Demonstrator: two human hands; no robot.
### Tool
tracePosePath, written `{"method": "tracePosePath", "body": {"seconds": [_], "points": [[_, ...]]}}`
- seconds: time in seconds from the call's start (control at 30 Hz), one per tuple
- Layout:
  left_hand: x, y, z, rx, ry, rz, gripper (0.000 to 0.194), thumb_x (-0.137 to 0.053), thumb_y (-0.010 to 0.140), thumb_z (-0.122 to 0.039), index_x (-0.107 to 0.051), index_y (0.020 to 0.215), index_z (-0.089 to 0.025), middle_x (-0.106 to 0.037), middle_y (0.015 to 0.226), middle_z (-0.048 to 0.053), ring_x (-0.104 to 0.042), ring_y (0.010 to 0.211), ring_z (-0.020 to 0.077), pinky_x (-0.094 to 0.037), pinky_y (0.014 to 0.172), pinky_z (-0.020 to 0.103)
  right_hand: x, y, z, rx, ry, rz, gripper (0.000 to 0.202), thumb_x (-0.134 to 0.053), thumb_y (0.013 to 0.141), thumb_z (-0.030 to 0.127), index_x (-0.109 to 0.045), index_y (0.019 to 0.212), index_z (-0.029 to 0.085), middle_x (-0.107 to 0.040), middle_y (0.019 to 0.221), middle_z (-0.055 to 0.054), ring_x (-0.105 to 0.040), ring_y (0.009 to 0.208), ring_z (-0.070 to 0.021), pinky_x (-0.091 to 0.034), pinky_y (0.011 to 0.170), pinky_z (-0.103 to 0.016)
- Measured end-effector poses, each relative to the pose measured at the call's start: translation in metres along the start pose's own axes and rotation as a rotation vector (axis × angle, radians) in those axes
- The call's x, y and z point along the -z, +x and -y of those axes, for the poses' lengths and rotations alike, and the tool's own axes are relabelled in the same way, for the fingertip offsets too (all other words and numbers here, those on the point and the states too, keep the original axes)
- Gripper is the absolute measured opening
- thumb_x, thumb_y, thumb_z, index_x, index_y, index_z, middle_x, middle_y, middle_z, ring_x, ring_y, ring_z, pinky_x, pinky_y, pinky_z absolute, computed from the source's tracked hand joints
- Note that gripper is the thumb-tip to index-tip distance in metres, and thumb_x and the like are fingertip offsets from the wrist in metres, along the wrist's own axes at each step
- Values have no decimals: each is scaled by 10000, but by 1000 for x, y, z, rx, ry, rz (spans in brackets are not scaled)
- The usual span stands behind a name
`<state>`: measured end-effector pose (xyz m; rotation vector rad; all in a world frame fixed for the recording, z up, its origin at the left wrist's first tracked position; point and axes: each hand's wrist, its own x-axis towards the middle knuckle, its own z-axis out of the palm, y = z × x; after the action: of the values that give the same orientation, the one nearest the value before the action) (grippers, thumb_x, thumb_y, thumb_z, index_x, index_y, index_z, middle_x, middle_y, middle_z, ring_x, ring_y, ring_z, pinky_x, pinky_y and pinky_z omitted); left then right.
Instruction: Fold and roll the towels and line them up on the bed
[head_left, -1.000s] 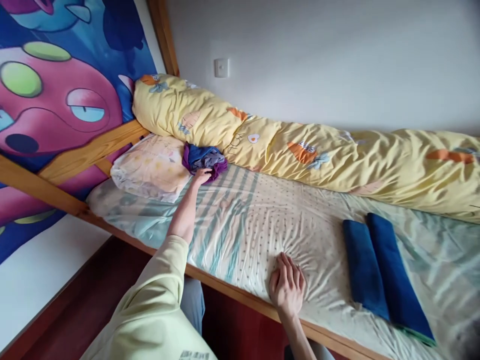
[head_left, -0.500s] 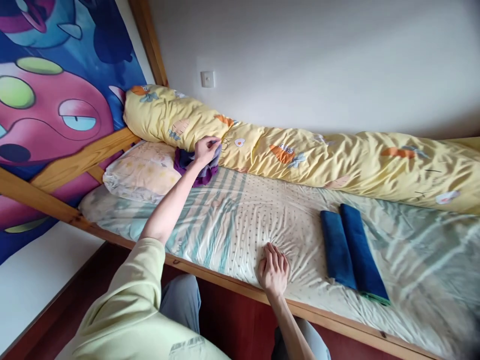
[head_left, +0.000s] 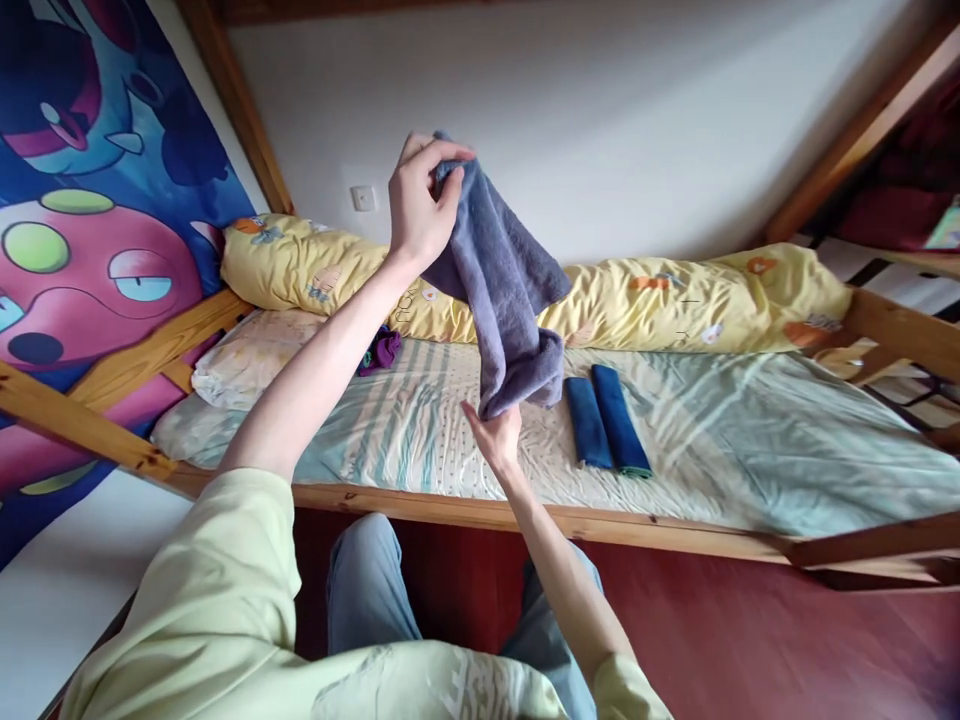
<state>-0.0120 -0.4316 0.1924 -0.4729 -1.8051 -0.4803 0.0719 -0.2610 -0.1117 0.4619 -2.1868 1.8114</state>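
Note:
A grey-purple towel (head_left: 495, 260) hangs in the air over the bed, creased and partly folded. My left hand (head_left: 427, 195) is raised and closed on its top corner, pinching it between thumb and fingers. Below, my right hand (head_left: 499, 435) is at the towel's lower end with the thumb spread out to the side. The towel hides its other fingers. Two dark blue folded towels (head_left: 589, 425) lie side by side on the bed sheet (head_left: 435, 430), to the right of my right hand. A crumpled purple cloth (head_left: 382, 350) lies near the pillow (head_left: 240, 355).
A long yellow rolled quilt (head_left: 675, 300) lies along the wall side of the bed. The wooden bed rail (head_left: 465, 508) runs along the front edge, before my knees. A wooden post (head_left: 862, 130) slants at the right. A wall socket (head_left: 363, 198) is behind my left hand.
My left hand has lifted the grey-purple towel from beside the pillow, up and to the right. My right hand has left the sheet and moved to the towel's lower end. The view has shifted right.

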Motion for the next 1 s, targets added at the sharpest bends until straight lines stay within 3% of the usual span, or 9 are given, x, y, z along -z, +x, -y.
{"method": "tracePosePath", "body": {"seconds": [0.07, 0.13, 0.2, 0.3, 0.37, 0.53, 0.73, 0.9, 1.0], "points": [[9, 7, -19, -68, 36, -24, 271, -453, 1064, -314, -712, 1072, -236, -570, 1028, 47, -676, 1076, 222, -580, 951, 372, 11, 8, 5, -135, 167, -78, 503, -726, 820, 633, -584, 1027, 196, -669, 997, -91, -646, 964, -276, -580, 783, -418], [22, 12, -28, -117, 61, 7, 261, -468, 1030, -252, -726, 1063, -260, -584, 1034, 47, -657, 1105, 234, -557, 996, 388, 30, 15, -1, -254, 348, -22, 508, -701, 800, 668, -570, 965, 206, -648, 851, -57, -585, 671, -192, -504, 564, -327], [35, 13, -26, -116, 64, 94, 237, -511, 994, -228, -730, 1067, -282, -609, 1071, 60, -635, 1152, 251, -535, 1033, 385, 58, 20, -10, -278, 330, -3, 544, -738, 741, 674, -561, 974, 216, -619, 781, -29, -504, 578, -160, -422, 504, -295], [52, 5, -8, -68, 61, 247, 194, -589, 948, -256, -722, 1088, -269, -631, 1122, 88, -602, 1217, 288, -468, 1126, 443, 105, 23, -20, -118, -109, -171, 654, -820, 658, 590, -555, 1120, 209, -632, 811, -25, -566, 682, -209, -440, 603, -310], [58, -3, 7, -42, 77, 302, 170, -644, 916, -287, -722, 1062, -250, -638, 1134, 101, -580, 1240, 313, -403, 1180, 487, 133, 23, -19, 32, -410, -231, 627, -765, 724, 516, -552, 1212, 185, -670, 899, -58, -607, 760, -245, -437, 668, -325], [70, -23, 40, -3, 173, 266, 175, -726, 891, -385, -697, 975, -234, -623, 1136, 90, -522, 1242, 297, -369, 1189, 487, 186, 32, -3, 270, -741, -149, 267, -542, 873, 342, -661, 1036, 168, -685, 1008, -105, -600, 762, -217, -387, 657, -295], [94, -40, 61, 82, 241, 207, 238, -731, 884, -461, -692, 943, -234, -599, 1096, 111, -538, 1207, 291, -440, 1135, 429, 225, 59, 18, 280, -448, 57, 304, -574, 866, 440, -654, 832, 149, -575, 682, -22, -530, 642, -170, -397, 602, -266], [115, -62, 67, 178, 254, 197, 271, -669, 906, -508, -696, 971, -247, -623, 1050, 110, -588, 1197, 306, -485, 1082, 419, 237, 65, 32, 297, -217, -9, 399, -773, 776, 543, -594, 801, 187, -554, 692, 10, -461, 612, -129, -369, 561, -253], [127, -77, 78, 220, 282, 188, 308, -661, 916, -551, -682, 948, -245, -618, 1054, 109, -594, 1170, 298, -472, 1074, 429, 236, 61, 40, 357, -93, 61, 468, -818, 776, 525, -489, 680, 206, -521, 732, 9, -463, 675, -136, -384, 614, -274]]}}
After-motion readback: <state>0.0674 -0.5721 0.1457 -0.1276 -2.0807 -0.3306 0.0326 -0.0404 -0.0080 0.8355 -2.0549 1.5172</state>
